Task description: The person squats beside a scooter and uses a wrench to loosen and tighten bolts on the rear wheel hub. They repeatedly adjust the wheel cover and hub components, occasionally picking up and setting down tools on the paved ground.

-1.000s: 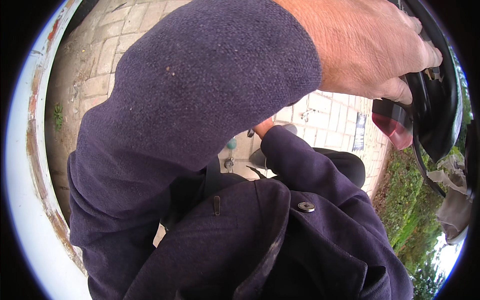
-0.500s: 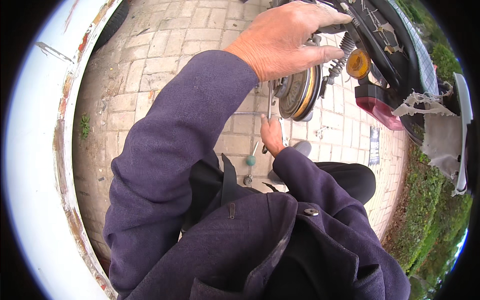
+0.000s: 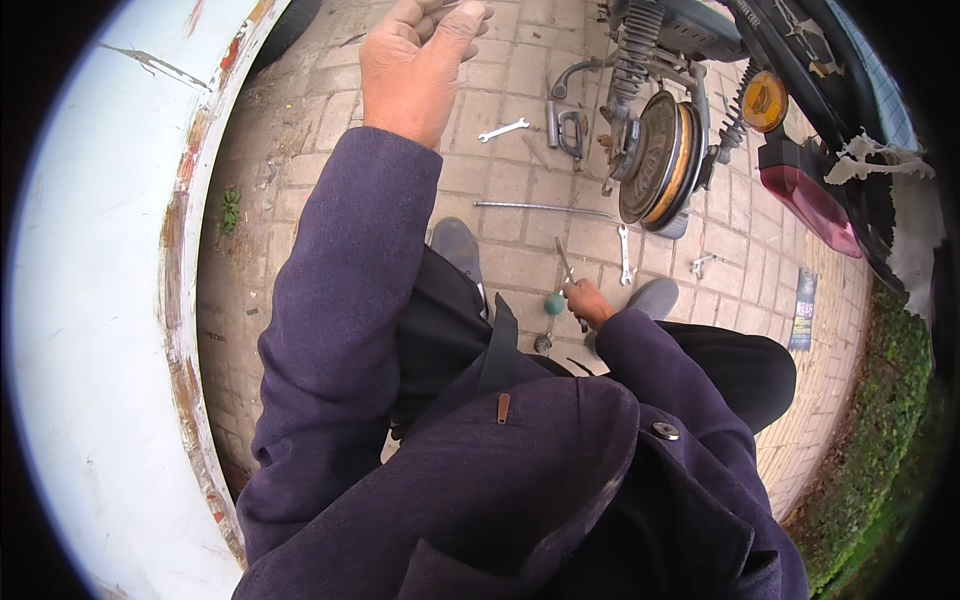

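Note:
My left hand (image 3: 412,85) is raised near the top edge, over the paving. Its fingers are curled with the thumb against them; I cannot make out whether something small is between them. Low in the middle, my right hand (image 3: 590,302) is closed around a slim metal hand tool (image 3: 564,258), which points up and slightly left; its kind is unclear. Beside that hand, a screwdriver with a round green handle (image 3: 555,304) lies on the paving. Beyond and to the right is a vehicle's round wheel hub (image 3: 650,165), under a coil spring shock absorber (image 3: 637,45). Neither hand touches it.
Open-ended wrenches (image 3: 503,130) (image 3: 625,255) and a long thin rod (image 3: 545,208) lie on the paving. A dark metal bracket (image 3: 572,135) lies beside the hub. An orange reflector (image 3: 764,102) and red tail light (image 3: 812,212) hang at right. A white peeling panel (image 3: 110,300) edges the left.
My left hand has left the vehicle above the hub and moved left. My right hand has drawn the metal tool away from the hub, down and toward me. The view has shifted.

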A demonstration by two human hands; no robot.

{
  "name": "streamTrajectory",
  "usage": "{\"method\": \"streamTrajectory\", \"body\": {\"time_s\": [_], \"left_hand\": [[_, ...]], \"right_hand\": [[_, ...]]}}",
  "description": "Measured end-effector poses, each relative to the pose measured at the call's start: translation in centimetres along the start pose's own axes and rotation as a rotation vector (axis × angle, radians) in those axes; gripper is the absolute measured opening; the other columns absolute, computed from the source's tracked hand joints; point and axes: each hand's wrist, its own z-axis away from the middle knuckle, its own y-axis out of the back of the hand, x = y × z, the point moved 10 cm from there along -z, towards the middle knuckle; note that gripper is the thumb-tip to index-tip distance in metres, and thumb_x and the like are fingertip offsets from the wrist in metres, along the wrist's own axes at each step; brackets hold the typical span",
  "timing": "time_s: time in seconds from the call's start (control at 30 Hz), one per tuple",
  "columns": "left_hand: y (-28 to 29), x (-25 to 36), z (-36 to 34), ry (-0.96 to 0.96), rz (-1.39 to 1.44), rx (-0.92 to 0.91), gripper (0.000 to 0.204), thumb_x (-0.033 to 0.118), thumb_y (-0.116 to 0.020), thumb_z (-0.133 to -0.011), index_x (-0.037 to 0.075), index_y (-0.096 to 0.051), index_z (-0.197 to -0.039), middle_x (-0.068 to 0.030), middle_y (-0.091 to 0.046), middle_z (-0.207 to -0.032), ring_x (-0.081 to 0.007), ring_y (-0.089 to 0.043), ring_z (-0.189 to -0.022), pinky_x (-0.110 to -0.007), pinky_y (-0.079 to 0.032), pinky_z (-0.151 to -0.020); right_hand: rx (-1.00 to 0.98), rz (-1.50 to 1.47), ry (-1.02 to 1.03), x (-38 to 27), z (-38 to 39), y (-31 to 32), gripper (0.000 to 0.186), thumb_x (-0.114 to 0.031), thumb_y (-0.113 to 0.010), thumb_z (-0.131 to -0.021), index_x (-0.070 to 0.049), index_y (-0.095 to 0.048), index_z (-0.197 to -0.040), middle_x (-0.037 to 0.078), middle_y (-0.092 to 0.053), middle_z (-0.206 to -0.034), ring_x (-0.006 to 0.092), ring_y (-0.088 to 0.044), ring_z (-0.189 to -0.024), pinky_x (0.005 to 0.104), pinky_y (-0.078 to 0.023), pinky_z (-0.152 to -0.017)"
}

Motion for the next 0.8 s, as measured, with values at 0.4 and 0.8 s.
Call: {"method": "streamTrajectory", "body": {"time_s": [0.4, 0.8], "left_hand": [[4.5, 2.6, 0.3, 0.007, 0.250, 0.242, 0.030, 0.018, -0.063, -0.099, 0.001, -0.060, -0.123, -0.0109, -0.069, -0.103, -0.0167, -0.067, -0.092, -0.028, -0.055, -0.078], [22.3, -30.7, 25.3, 0.805, -0.076, 0.477, 0.031, 0.012, -0.060, -0.099, -0.002, -0.060, -0.127, -0.0154, -0.074, -0.109, -0.0202, -0.071, -0.099, -0.029, -0.055, -0.080]], "right_hand": [[0.252, 0.280, -0.029, -0.5, 0.7, 3.2, 0.040, -0.035, -0.062, -0.091, 0.001, -0.062, -0.109, 0.033, -0.067, -0.111, 0.0484, -0.064, -0.110, 0.0538, -0.050, -0.092], [0.173, 0.281, 0.010, 3.5, -1.6, 2.8, 0.041, -0.035, -0.064, -0.091, 0.005, -0.059, -0.099, 0.032, -0.066, -0.099, 0.0476, -0.065, -0.097, 0.0521, -0.050, -0.084]]}}
